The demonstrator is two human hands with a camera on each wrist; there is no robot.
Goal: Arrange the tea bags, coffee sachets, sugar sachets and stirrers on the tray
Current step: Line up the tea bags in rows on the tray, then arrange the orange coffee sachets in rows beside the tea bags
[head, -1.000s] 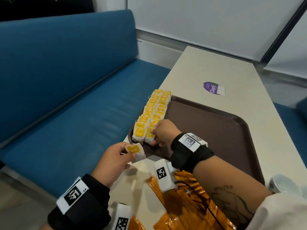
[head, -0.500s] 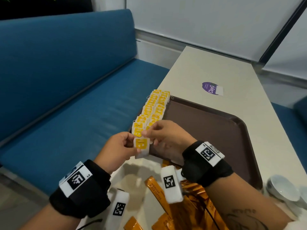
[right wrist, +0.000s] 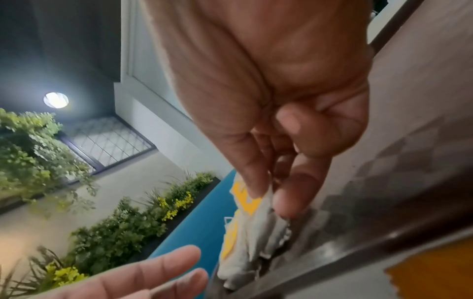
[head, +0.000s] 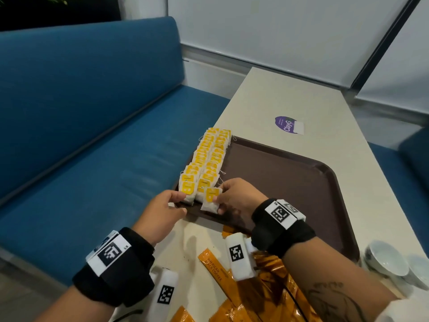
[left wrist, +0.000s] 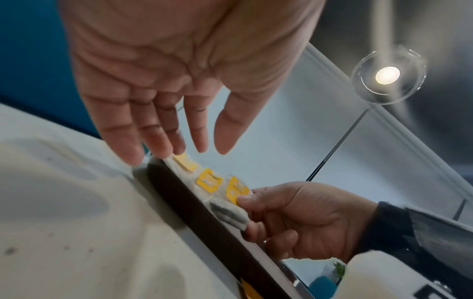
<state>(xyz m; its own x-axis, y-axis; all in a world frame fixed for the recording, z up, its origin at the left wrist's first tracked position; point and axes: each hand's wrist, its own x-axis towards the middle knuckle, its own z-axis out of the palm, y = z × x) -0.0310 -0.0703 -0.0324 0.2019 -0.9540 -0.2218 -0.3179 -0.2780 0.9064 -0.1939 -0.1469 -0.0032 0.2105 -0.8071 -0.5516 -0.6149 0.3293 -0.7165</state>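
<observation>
Two rows of yellow-tagged tea bags (head: 210, 156) run along the left side of the brown tray (head: 301, 182). My right hand (head: 232, 197) pinches one tea bag (head: 210, 199) between thumb and fingers at the near end of the right row, just over the tray's near rim; the tea bag (left wrist: 236, 199) and the right hand (left wrist: 294, 220) also show in the left wrist view. My left hand (head: 162, 205) is open, its straight fingers (left wrist: 153, 141) touching the nearest tea bag of the left row (head: 188, 189). Orange coffee sachets (head: 232, 287) lie on the table below my wrists.
The cream table (head: 325, 108) carries a purple sticker (head: 289, 125) beyond the tray. White cups (head: 390, 259) stand at the near right. A blue bench seat (head: 92, 147) runs along the left of the table. Most of the tray's floor is bare.
The tea bag passed from my left hand to my right hand, which brought it down to the near end of the right row. My left hand let go and moved to the left row.
</observation>
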